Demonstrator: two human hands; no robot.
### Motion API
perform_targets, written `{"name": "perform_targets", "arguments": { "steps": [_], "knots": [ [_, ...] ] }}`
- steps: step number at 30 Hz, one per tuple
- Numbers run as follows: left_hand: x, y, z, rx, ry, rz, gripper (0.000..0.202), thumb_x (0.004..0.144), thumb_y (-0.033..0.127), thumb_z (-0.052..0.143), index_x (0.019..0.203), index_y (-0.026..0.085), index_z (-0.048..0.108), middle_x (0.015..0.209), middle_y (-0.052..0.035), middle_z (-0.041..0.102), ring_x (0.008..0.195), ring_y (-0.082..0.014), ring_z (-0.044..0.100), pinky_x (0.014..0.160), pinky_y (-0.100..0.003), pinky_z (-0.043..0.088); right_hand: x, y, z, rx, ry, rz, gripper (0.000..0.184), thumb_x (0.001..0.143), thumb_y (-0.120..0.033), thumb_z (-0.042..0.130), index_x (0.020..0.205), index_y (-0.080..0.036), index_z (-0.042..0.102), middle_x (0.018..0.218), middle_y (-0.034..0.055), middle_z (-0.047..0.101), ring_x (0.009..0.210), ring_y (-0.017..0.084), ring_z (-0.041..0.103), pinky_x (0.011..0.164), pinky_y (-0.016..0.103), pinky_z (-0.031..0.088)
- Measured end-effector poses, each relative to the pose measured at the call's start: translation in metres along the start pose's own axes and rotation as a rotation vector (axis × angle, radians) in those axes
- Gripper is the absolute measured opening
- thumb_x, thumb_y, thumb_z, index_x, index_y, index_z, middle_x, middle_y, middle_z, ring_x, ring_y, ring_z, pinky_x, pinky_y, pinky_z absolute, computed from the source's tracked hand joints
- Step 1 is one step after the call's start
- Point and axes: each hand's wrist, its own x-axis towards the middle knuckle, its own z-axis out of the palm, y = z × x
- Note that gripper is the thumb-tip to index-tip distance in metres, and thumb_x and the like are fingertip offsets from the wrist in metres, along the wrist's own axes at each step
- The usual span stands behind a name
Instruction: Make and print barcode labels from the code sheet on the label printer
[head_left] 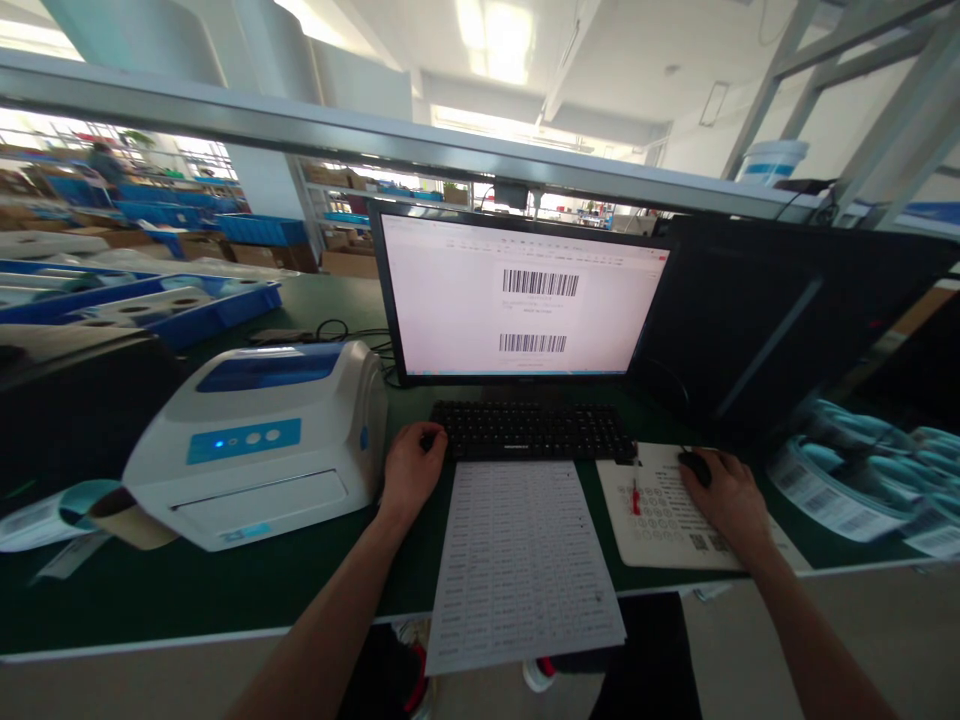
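My left hand (411, 466) is at the left end of a black keyboard (525, 430), its fingers curled over the keyboard's edge. Under my right hand (727, 500) is a black computer mouse (694, 466), with the fingers wrapped over it. The mouse rests on a pale printed mouse pad (652, 545). A small red-handled screwdriver (636, 498) lies on the pad's left part. Printed list sheets (525, 570) lie in front of the keyboard and stick out past the table edge. Behind the keyboard, a monitor (525, 300) shows two barcodes.
A white label printer (262, 450) with a lit blue light stands left of my left hand. Label rolls (840, 485) sit at the right, near the mouse pad. Blue trays (217, 310) with rolls are at the far left. A dark monitor (772, 320) stands at the right.
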Motion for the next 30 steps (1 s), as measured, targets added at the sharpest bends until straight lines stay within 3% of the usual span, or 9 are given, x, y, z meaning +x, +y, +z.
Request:
{"name": "perform_targets", "arguments": {
  "steps": [19, 25, 30],
  "knots": [
    [-0.001, 0.001, 0.001, 0.016, 0.03, 0.012, 0.015, 0.093, 0.032, 0.06, 0.097, 0.022, 0.07, 0.105, -0.0087, 0.07, 0.101, -0.0305, 0.066, 0.097, -0.045, 0.053, 0.001, -0.003, -0.005, -0.016, -0.015, 0.028, 0.055, 0.098, -0.059, 0.043, 0.136, -0.023, 0.062, 0.13, 0.013, 0.062, 0.115, 0.033, 0.056, 0.097, 0.048, 0.051],
    [-0.002, 0.001, 0.0, 0.017, 0.01, 0.015, 0.017, 0.094, 0.034, 0.059, 0.099, 0.022, 0.07, 0.106, -0.0089, 0.069, 0.101, -0.0305, 0.066, 0.095, -0.045, 0.053, 0.0, 0.0, -0.001, 0.016, -0.029, 0.07, 0.058, 0.096, -0.063, 0.046, 0.133, -0.019, 0.059, 0.119, 0.0136, 0.065, 0.11, 0.033, 0.058, 0.093, 0.048, 0.052],
    [-0.001, -0.005, 0.0, -0.001, 0.021, 0.048, 0.022, 0.093, 0.036, 0.056, 0.1, 0.021, 0.07, 0.105, -0.0095, 0.069, 0.102, -0.0311, 0.066, 0.096, -0.046, 0.053, -0.001, 0.004, 0.006, -0.015, -0.01, -0.01, 0.053, 0.099, -0.059, 0.041, 0.137, -0.026, 0.06, 0.133, 0.0105, 0.062, 0.114, 0.032, 0.057, 0.099, 0.048, 0.051]
  ]
}}
